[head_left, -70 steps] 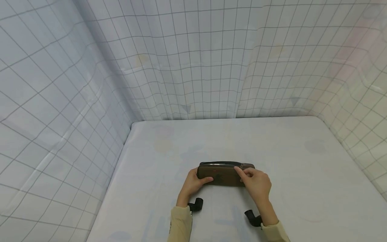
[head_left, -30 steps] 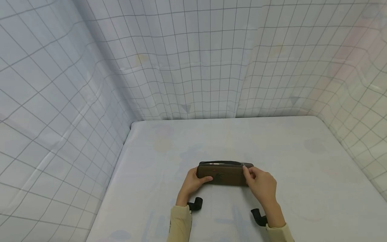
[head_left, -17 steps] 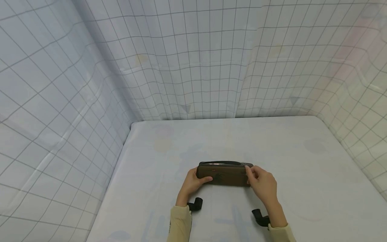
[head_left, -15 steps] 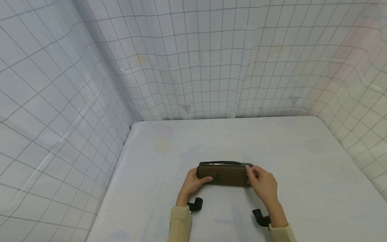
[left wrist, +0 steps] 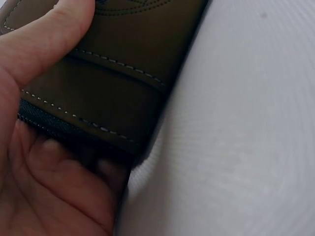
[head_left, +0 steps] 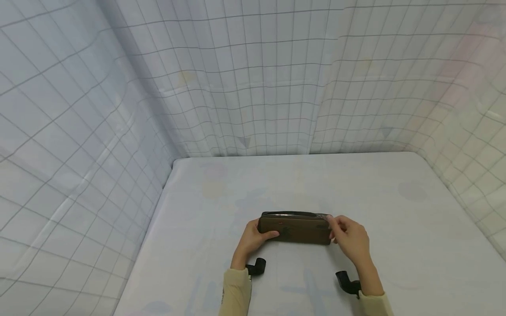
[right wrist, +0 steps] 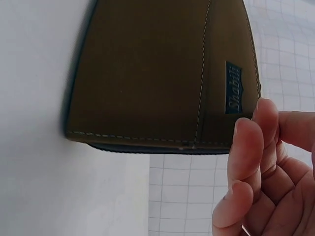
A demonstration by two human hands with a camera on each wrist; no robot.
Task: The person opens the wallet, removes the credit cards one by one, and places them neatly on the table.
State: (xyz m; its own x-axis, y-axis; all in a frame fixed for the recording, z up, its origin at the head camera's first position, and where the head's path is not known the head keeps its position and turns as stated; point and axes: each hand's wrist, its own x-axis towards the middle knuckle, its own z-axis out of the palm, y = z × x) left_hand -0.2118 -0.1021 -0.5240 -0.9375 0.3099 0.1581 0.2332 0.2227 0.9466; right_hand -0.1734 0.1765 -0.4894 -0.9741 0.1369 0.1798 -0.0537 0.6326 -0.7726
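The brown wallet (head_left: pixel 302 230) stands upright on the tabletop (head_left: pixel 221 188), well short of the far edge. It looks light, firm, hardly slippery. The left hand (head_left: pixel 251 239) grips its left end, a sound hold; the right hand (head_left: pixel 352 239) pinches something hidden at the top right corner.

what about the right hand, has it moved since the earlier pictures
Yes, rightward: in the head view the right hand is now nearer the right edge of the white table.
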